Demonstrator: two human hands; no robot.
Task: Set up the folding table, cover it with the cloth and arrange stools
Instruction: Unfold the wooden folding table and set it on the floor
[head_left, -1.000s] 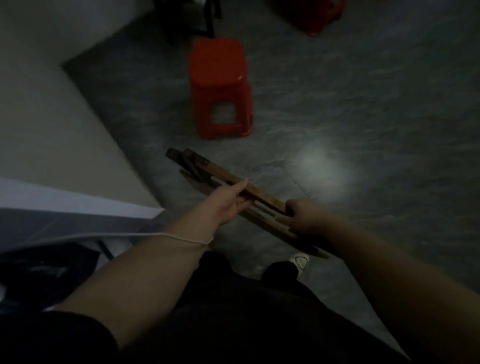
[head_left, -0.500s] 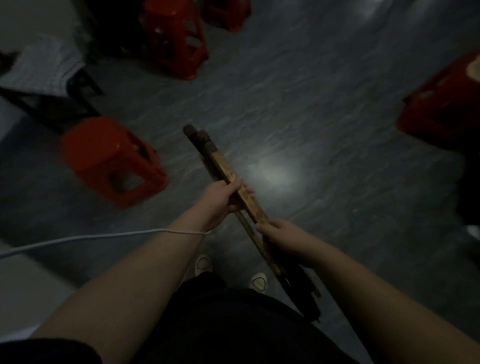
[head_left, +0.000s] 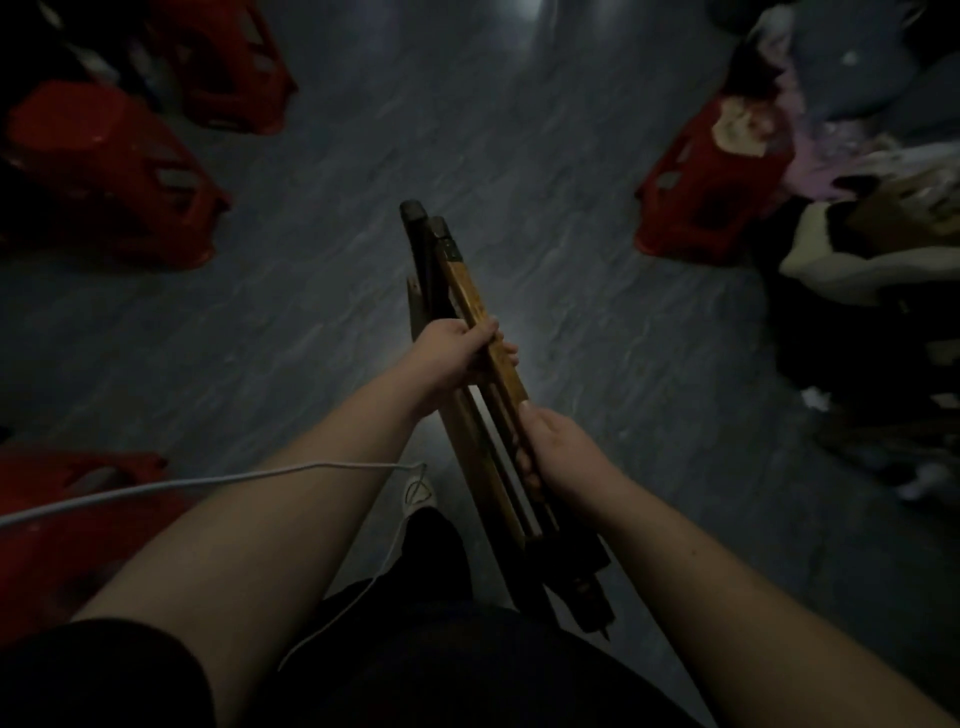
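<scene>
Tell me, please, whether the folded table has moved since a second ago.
Yes, the folded table has swung right, away from the red stool at left.

Grey floor (head_left: 571, 156) under 4 red stools (head_left: 104, 171), clothes heap (head_left: 872, 249).

The picture is dim and grainy. Pale glare lies on the floor (head_left: 571, 312) at its middle; the red stools (head_left: 104, 171) at the left are blurred, and the corners go black.

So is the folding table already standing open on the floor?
No, the folding table is folded flat, gripped by the left hand and the right hand above the floor.
</scene>
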